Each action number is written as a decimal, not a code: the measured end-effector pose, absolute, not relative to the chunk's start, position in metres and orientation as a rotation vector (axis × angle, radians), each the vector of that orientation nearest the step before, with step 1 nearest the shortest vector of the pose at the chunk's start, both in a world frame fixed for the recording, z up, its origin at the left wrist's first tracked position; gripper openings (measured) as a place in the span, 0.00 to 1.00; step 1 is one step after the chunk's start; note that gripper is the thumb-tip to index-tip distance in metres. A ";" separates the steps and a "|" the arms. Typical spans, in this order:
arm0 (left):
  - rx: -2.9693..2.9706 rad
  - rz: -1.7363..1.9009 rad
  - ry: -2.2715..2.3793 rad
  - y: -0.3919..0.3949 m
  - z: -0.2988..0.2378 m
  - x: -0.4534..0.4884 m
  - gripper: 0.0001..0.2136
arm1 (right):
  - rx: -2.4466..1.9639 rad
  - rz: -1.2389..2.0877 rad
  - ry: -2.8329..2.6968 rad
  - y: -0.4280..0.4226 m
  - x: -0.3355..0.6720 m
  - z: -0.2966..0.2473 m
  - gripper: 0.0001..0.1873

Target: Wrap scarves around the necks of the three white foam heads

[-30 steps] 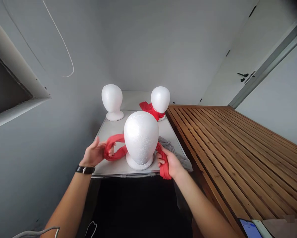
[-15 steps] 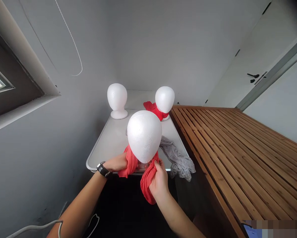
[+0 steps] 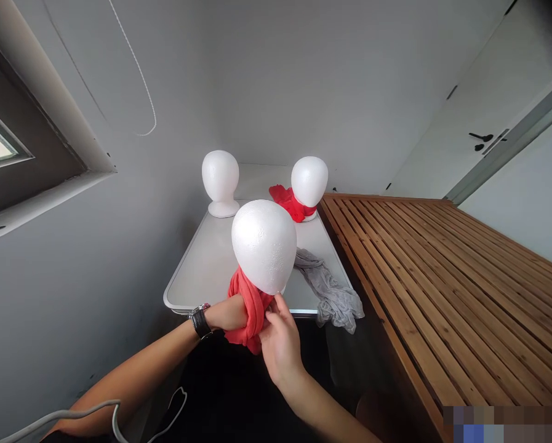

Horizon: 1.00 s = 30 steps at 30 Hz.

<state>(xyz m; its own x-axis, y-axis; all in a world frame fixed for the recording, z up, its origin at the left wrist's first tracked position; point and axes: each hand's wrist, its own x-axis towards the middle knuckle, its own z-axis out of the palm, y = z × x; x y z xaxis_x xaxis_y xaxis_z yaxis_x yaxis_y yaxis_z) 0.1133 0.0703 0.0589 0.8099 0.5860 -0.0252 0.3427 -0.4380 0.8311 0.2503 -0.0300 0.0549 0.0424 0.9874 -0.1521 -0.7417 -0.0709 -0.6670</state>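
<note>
A coral-red scarf (image 3: 253,307) is wrapped around the neck of the nearest white foam mannequin head (image 3: 263,245), bunched below its chin. My left hand (image 3: 229,312), with a watch on the wrist, reaches into the scarf from the left; folds of cloth hide its fingers. On the other side, my right hand (image 3: 282,341) has its thumb and fingers on the scarf's right edge, close under the chin, with one fingertip near the foam. Where the scarf's ends lie behind the hands, I cannot see.
Two more foam heads stand at the back of the white table (image 3: 197,271): a bare one (image 3: 220,178) and one (image 3: 309,181) with a bright red cloth (image 3: 287,202). A grey scarf (image 3: 333,294) hangs over the front right edge. A wooden slatted frame (image 3: 423,264) runs along the right.
My right hand has brought its hanging part of the scarf left and in against the other part. My left hand now sits deeper in the folds. The nearest head has shifted slightly left in view.
</note>
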 end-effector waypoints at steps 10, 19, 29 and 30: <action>2.135 0.458 0.741 0.063 0.058 0.125 0.08 | -1.256 1.058 -0.970 -0.034 0.258 0.017 0.21; 1.102 0.503 0.662 0.084 0.052 0.101 0.11 | -0.990 1.292 -0.708 -0.020 0.281 0.006 0.21; 1.184 0.308 0.701 0.093 0.070 0.075 0.21 | -1.306 1.127 -1.184 -0.017 0.322 0.016 0.24; 1.259 0.306 0.703 0.092 0.074 0.076 0.20 | -1.352 1.064 -1.213 -0.018 0.325 0.018 0.25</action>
<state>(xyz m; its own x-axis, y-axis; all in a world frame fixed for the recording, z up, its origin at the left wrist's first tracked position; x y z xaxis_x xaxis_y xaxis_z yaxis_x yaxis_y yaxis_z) 0.0756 0.0918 0.0740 0.7554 0.5747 -0.3147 0.1613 0.3024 0.9394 0.3255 -0.0176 0.0183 0.1129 0.9936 0.0064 0.1236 -0.0077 -0.9923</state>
